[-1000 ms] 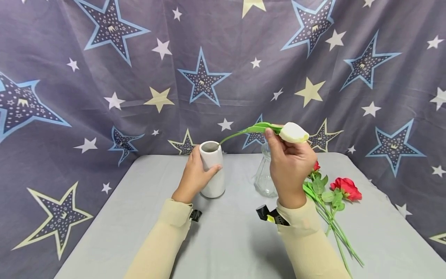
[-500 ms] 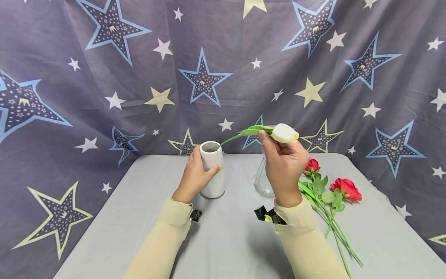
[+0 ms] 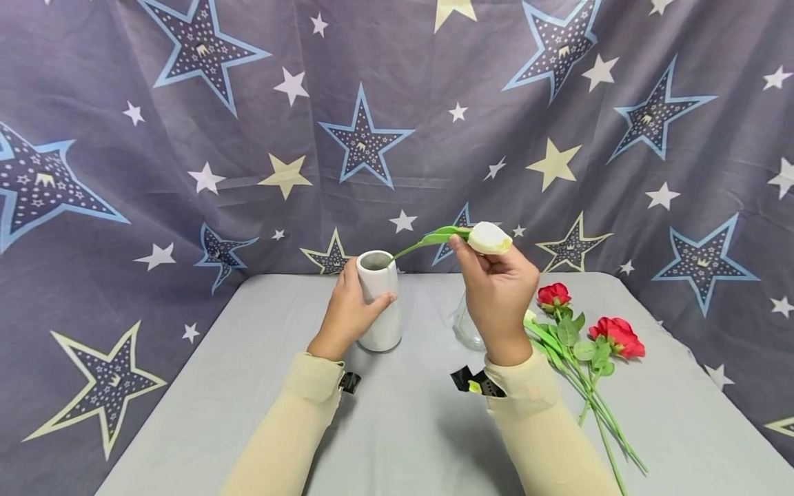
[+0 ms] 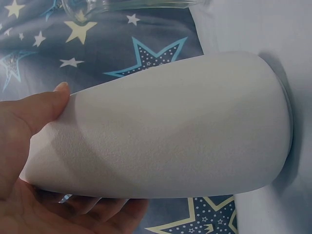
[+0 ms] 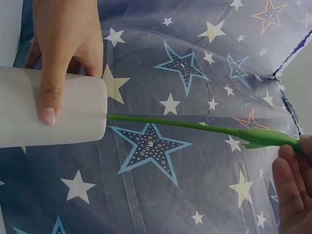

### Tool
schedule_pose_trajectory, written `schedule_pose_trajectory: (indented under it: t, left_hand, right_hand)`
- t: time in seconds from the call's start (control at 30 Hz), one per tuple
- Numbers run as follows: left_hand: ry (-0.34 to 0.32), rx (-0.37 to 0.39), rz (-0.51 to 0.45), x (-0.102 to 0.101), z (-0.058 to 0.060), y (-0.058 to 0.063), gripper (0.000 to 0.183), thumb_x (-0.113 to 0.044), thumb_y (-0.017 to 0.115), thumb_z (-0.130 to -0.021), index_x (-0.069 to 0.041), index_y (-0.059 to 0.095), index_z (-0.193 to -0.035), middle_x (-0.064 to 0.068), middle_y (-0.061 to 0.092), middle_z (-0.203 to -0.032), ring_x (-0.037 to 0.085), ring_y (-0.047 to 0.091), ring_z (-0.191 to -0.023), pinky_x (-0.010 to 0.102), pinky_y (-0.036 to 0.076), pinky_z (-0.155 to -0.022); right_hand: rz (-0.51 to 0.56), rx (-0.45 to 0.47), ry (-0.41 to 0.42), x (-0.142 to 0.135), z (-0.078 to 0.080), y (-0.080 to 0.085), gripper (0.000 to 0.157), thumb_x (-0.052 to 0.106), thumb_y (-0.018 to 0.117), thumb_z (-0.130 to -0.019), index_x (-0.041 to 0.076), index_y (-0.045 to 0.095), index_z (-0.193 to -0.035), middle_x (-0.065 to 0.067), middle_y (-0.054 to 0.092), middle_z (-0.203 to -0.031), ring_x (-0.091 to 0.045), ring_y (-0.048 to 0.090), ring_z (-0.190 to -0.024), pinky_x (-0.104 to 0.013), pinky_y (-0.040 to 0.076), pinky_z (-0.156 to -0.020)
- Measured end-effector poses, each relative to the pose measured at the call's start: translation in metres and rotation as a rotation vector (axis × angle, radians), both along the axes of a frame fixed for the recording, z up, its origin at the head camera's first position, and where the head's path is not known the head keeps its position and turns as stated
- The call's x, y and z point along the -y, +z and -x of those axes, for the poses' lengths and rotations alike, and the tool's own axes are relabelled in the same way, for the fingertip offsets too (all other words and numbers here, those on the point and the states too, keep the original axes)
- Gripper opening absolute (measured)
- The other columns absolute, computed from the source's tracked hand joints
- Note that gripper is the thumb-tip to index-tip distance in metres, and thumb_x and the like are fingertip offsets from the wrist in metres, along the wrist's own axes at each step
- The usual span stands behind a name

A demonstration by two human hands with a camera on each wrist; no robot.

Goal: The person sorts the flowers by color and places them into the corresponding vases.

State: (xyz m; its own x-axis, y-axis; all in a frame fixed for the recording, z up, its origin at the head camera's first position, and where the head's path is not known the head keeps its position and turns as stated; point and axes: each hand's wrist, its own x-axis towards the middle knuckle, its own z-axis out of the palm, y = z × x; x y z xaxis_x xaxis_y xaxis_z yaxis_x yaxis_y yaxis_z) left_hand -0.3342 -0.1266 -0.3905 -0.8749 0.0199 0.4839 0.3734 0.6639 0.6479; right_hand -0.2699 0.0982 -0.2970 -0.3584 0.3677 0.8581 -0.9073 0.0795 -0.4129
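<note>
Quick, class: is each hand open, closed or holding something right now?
Left hand: gripping the matte white cylindrical vase.
Right hand: pinching the green-stemmed white tulip.

L hand [image 3: 349, 310] curled, R hand [image 3: 501, 296] up, pinching, both arms [image 3: 282, 427] extended fwd

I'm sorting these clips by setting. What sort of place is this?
Probably an indoor corner set up for tabletop work: a star-patterned cloth hangs right behind a pale grey table, with two red roses lying on it. The room beyond hardly shows.
</note>
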Motion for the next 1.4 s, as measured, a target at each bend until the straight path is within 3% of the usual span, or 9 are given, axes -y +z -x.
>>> schedule_pose_trajectory:
  t: [0.17, 0.47, 0.73, 0.83, 1.07, 1.4]
  left_hand:
    - [-0.002, 0.002, -0.001, -0.001, -0.001, 0.001, 0.092, -0.035, 0.087, -0.084, -0.009, 0.031, -0.152, 0.02, 0.051, -0.137, 0.038, 0.058, -0.119, 0.056, 0.05, -0.1]
    - [0.004, 0.005, 0.007, -0.001, -0.001, 0.001, 0.091, -0.036, 0.086, -0.085, -0.009, 0.031, -0.152, 0.019, 0.051, -0.137, 0.038, 0.058, -0.119, 0.056, 0.05, -0.1]
    - [0.008, 0.0, 0.003, 0.0, -0.001, 0.0, 0.09, -0.036, 0.087, -0.084, -0.009, 0.032, -0.151, 0.019, 0.051, -0.136, 0.038, 0.058, -0.118, 0.055, 0.05, -0.099]
    - [0.006, 0.001, 0.003, 0.0, -0.002, 0.0, 0.09, -0.035, 0.087, -0.084, -0.008, 0.032, -0.151, 0.019, 0.051, -0.136, 0.037, 0.057, -0.12, 0.055, 0.049, -0.101]
    - [0.005, -0.007, 0.011, 0.0, 0.0, -0.001, 0.091, -0.035, 0.087, -0.084, -0.008, 0.033, -0.151, 0.02, 0.052, -0.136, 0.037, 0.057, -0.12, 0.055, 0.049, -0.101]
    - [0.004, -0.019, 0.01, -0.001, 0.0, -0.001, 0.092, -0.035, 0.088, -0.084, -0.007, 0.033, -0.151, 0.02, 0.052, -0.136, 0.037, 0.057, -0.121, 0.055, 0.049, -0.102]
  right_hand:
    - [-0.043, 0.007, -0.013, 0.0, 0.002, -0.002, 0.015, 0.006, 0.083, -0.086, 0.003, 0.081, -0.1, -0.007, 0.073, -0.079, -0.009, 0.044, -0.053, -0.02, 0.041, -0.053]
    - [-0.122, 0.016, -0.06, 0.003, 0.002, -0.005, 0.01, 0.009, 0.084, -0.086, 0.003, 0.078, -0.092, -0.003, 0.053, -0.066, -0.013, 0.038, -0.053, -0.021, 0.035, -0.051]
    - [-0.179, 0.034, -0.107, 0.007, 0.006, -0.01, 0.009, 0.015, 0.084, -0.087, 0.008, 0.079, -0.087, -0.001, 0.057, -0.064, -0.013, 0.04, -0.05, -0.021, 0.032, -0.048]
    - [-0.19, 0.039, -0.109, 0.008, 0.008, -0.012, 0.008, 0.016, 0.083, -0.088, 0.009, 0.08, -0.088, 0.0, 0.061, -0.066, -0.013, 0.043, -0.051, -0.02, 0.035, -0.049]
    - [-0.216, 0.057, -0.08, 0.011, 0.009, -0.014, 0.009, 0.013, 0.083, -0.088, 0.007, 0.08, -0.093, -0.005, 0.075, -0.082, -0.012, 0.06, -0.064, -0.019, 0.054, -0.064]
    - [-0.269, 0.092, -0.109, 0.014, 0.013, -0.021, 0.01, 0.017, 0.082, -0.09, 0.009, 0.08, -0.094, -0.003, 0.077, -0.086, -0.012, 0.071, -0.076, -0.024, 0.061, -0.074]
